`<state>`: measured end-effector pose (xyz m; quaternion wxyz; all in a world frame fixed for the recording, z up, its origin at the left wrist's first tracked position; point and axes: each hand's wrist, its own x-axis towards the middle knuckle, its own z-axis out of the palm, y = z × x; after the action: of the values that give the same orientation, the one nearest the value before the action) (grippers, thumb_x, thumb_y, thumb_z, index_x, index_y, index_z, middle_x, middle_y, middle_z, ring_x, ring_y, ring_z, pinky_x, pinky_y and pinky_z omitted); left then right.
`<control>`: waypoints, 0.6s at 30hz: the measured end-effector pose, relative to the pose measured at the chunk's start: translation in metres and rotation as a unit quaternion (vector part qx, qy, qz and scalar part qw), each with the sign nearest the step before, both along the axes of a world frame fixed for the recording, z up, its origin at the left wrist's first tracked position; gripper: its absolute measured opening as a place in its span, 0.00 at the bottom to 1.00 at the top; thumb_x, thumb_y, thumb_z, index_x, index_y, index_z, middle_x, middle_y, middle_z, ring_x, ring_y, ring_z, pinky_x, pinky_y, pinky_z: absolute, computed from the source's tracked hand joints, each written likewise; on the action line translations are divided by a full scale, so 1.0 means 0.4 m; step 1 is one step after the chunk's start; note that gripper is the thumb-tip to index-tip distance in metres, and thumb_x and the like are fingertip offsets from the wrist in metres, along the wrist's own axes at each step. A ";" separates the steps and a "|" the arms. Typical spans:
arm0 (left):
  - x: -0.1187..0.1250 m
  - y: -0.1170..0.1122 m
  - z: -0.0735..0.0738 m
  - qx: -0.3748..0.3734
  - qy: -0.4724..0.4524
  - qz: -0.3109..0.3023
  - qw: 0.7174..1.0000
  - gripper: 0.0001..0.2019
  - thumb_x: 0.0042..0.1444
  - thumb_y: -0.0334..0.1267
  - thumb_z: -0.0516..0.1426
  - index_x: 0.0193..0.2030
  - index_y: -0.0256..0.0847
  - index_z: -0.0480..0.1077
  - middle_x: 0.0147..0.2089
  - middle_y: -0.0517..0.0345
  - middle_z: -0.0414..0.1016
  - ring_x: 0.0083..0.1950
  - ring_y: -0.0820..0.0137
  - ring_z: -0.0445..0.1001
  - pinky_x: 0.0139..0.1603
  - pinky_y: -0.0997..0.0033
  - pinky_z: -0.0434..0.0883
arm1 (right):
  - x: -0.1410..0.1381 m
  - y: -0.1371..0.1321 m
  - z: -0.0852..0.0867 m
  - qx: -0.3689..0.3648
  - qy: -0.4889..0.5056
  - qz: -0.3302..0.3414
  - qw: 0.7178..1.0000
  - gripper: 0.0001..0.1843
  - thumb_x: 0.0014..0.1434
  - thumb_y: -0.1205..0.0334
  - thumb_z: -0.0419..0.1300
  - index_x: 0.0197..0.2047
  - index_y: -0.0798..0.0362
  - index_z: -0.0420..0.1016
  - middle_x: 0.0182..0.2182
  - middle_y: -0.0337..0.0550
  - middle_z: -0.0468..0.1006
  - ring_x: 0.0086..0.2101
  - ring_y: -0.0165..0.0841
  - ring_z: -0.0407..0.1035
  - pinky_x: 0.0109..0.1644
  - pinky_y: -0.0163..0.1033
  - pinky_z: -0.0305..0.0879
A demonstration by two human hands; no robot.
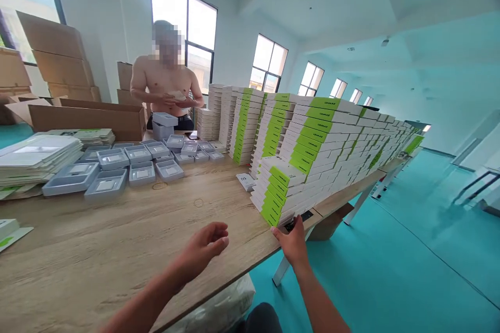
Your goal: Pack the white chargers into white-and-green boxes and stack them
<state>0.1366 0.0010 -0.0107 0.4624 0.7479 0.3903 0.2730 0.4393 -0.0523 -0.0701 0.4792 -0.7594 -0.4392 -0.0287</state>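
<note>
The right hand (294,243) is at the near corner of the bench (136,239), with its fingers held close together and their tips against the bottom of a low stack of boxes (279,192). I cannot tell if the fingers pinch a box or only touch it. The boxes in this stack are flat and white, each with a bright green band on the short end, and they lie one on another with the upper ones set a little further back. The stack stands at the bench edge, in front of a long wall of the same boxes (332,135) that runs far along the bench. The left hand (203,248) hovers above the bare wood, apart from the stack, with the fingers loosely spread and holding nothing. Further left on the bench lie many grey trays (117,166). Behind them another person (166,88) stands beside a big cardboard box (86,117) and holds something small in both hands.
</note>
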 end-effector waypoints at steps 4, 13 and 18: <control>0.180 0.207 0.045 0.063 0.059 0.046 0.995 0.17 0.66 0.39 0.59 0.59 0.37 0.69 0.57 0.44 0.75 0.54 0.61 0.77 0.55 0.55 0.76 | -0.021 0.022 -0.007 -0.014 0.030 -0.034 0.999 0.48 0.53 0.42 0.64 0.66 0.63 0.55 0.60 0.72 0.68 0.58 0.61 0.68 0.55 0.60 0.71; 0.363 0.546 0.065 0.131 0.136 0.037 0.981 0.18 0.66 0.42 0.59 0.60 0.39 0.69 0.60 0.48 0.72 0.55 0.59 0.75 0.54 0.51 0.76 | -0.011 0.013 -0.030 -0.005 0.068 -0.037 0.997 0.48 0.51 0.38 0.67 0.65 0.59 0.61 0.55 0.62 0.72 0.53 0.56 0.71 0.52 0.55 0.73; 0.449 0.626 0.020 0.100 0.139 0.044 0.984 0.17 0.67 0.43 0.59 0.60 0.40 0.69 0.60 0.48 0.72 0.55 0.60 0.76 0.54 0.52 0.76 | -0.022 0.017 -0.044 -0.027 0.045 -0.082 0.995 0.54 0.47 0.37 0.67 0.67 0.63 0.59 0.53 0.64 0.71 0.54 0.59 0.68 0.58 0.62 0.67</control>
<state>0.3161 0.2513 -0.0027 0.3139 0.8031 0.4539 0.2245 0.4304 -0.0456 -0.0879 0.4737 -0.8060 -0.3543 -0.0219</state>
